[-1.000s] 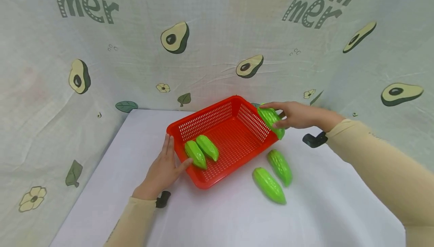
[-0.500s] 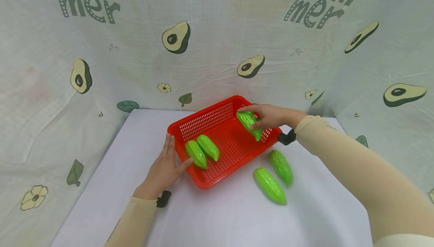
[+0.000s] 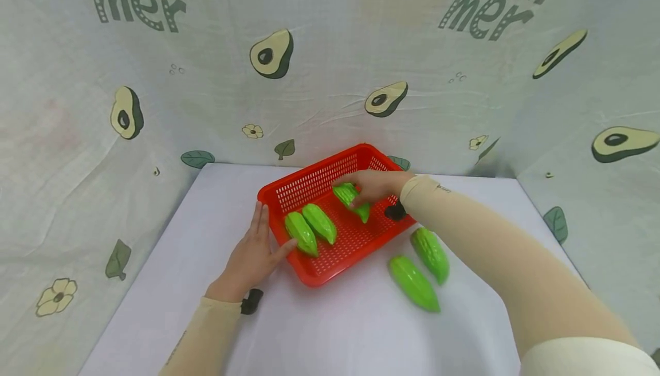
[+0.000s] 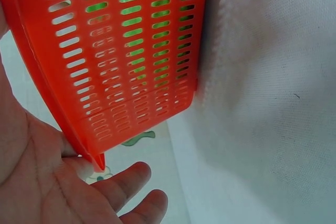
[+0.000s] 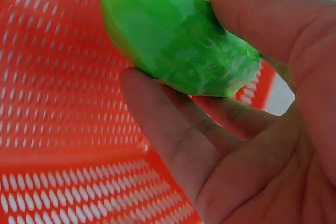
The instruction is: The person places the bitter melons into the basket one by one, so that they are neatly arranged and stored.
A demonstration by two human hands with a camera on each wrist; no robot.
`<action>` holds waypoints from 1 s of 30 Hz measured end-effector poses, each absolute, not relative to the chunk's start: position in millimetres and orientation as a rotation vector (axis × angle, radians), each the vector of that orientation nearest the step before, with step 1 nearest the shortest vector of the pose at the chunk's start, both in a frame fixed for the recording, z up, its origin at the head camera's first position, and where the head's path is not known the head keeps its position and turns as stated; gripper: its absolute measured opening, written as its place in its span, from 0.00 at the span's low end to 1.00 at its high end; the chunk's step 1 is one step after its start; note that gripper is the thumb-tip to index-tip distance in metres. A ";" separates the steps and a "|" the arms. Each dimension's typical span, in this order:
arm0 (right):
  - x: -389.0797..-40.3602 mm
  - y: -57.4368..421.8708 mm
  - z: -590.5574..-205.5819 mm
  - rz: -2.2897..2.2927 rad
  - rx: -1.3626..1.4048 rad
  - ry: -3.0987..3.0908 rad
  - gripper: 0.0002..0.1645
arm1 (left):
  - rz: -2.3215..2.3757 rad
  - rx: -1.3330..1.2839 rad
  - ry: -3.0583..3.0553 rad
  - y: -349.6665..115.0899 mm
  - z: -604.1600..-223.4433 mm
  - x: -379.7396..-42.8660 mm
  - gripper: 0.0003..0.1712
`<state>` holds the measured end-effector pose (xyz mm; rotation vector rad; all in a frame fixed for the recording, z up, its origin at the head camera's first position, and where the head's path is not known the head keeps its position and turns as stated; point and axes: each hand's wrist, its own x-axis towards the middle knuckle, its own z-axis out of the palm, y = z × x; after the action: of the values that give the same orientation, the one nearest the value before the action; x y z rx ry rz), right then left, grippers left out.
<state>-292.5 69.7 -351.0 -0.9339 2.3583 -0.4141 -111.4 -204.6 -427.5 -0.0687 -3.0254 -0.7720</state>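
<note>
In the head view, a red perforated plastic basket (image 3: 330, 270) sits at an angle on the table. My right hand (image 3: 375, 185) is over its inside, pinching a ridged green bitter melon (image 3: 344, 192) between thumb and fingers. The right wrist view shows this bitter melon (image 5: 163, 35) close, thumb on one side and fingers on the other. Two more bitter melons, one (image 3: 301, 234) by the wall and one (image 3: 319, 224) beside it, lie at the basket's left end. My left hand (image 3: 250, 261) rests at the left rim with fingers fairly straight; the left wrist view shows it beside the basket wall (image 4: 121, 77).
Two bitter melons, one (image 3: 414, 283) nearer and one (image 3: 431, 255) farther, lie on the white tablecloth (image 3: 330, 336) right of the basket, close to the right forearm. A cloth backdrop (image 3: 330, 32) printed with avocados and leaves stands behind and at both sides.
My right hand has carried the bitter melon leftward, from the basket's right rim to above the middle of its inside. The left hand has stayed at the left rim.
</note>
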 end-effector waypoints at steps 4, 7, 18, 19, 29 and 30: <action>-292.2 56.6 -361.4 -0.397 -0.932 2.328 0.40 | -0.764 -0.065 -3.031 -203.5 -426.5 -111.8 0.64; -292.5 49.8 -369.1 -0.375 -0.922 2.313 0.40 | -0.763 -0.065 -3.030 -203.1 -426.4 -112.4 0.64; -291.1 34.5 -379.4 -0.318 -0.873 2.254 0.42 | -0.764 -0.065 -3.038 -202.5 -427.9 -114.5 0.64; -290.9 33.7 -380.4 -0.317 -0.863 2.253 0.42 | -0.763 -0.064 -3.038 -202.6 -428.1 -114.7 0.64; -291.7 28.1 -393.1 -0.320 -0.890 2.280 0.42 | -0.762 -0.058 -3.034 -203.2 -427.7 -114.4 0.64; -292.1 27.5 -394.5 -0.321 -0.894 2.283 0.42 | -0.761 -0.057 -3.035 -203.5 -427.9 -114.1 0.64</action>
<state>-292.1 27.5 -394.5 -0.8941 2.2831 -0.3212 -114.1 -203.5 -427.9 -0.0567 -3.0350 -0.7609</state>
